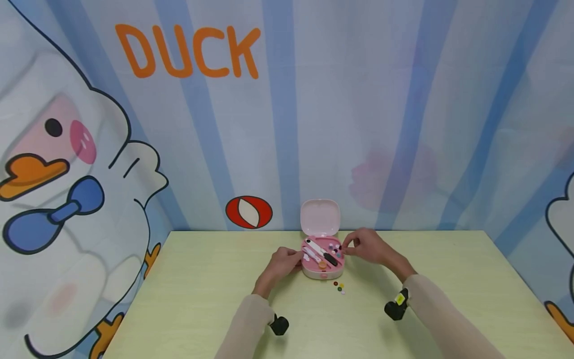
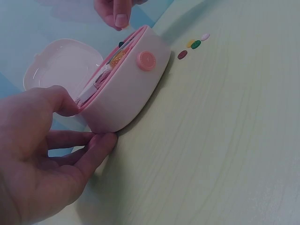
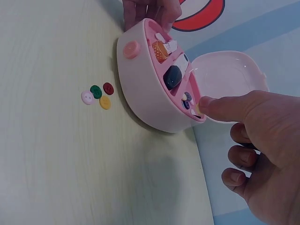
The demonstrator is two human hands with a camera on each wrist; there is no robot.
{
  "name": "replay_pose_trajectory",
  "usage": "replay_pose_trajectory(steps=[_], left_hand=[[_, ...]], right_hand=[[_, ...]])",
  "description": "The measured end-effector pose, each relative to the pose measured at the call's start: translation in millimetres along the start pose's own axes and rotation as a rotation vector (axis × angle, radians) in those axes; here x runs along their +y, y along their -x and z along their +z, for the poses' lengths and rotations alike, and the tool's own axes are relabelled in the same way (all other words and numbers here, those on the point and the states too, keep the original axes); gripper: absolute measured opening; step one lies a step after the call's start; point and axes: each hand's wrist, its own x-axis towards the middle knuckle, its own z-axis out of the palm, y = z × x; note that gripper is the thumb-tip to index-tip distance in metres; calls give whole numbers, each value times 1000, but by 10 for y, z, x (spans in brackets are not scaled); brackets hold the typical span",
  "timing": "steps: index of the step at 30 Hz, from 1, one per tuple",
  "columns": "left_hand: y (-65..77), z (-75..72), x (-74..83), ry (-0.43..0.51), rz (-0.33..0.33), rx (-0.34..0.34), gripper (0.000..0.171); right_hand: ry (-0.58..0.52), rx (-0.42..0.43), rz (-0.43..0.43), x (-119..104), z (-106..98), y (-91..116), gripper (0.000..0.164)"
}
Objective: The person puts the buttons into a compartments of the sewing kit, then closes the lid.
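A pink-and-white sewing box (image 1: 324,274) stands on the table with its lid (image 1: 320,217) raised at the back. My left hand (image 1: 282,262) holds its left side, thumb on the rim and fingers low on the wall. At the right compartment, my right hand (image 1: 368,245) pinches a small yellow button (image 3: 198,108) between thumb and index finger, mostly hidden by the thumb. Several buttons (image 3: 187,99) lie in that compartment. In the middle rests a white tool with a black end (image 1: 331,259), and near the front an orange dimpled thimble (image 3: 160,51).
On the table (image 1: 206,299) in front of the box lie several loose buttons: a dark red button (image 3: 108,88), a green button (image 3: 96,91), a yellow one and a pale pink one. Behind the table's back edge hangs a printed curtain (image 1: 323,124).
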Motion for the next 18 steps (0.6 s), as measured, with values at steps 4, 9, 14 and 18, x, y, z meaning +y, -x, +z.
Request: replay_pose_trajectory(steps=[4,9,14,18], left_hand=[[-5,-5,-3,-6,7,1,40],[-8,-5,-8,1,15,3,39],[-5,0,-11,14,16,0,38],[-7,-3,-14,15,20,5,38]], right_hand=[[10,-6,20,11,21,-63,6],[7,-4,19,32,37,-98,7],[-1,-13,40,34,46,-117,7],[-3,-14,46,14,43,-141,7]])
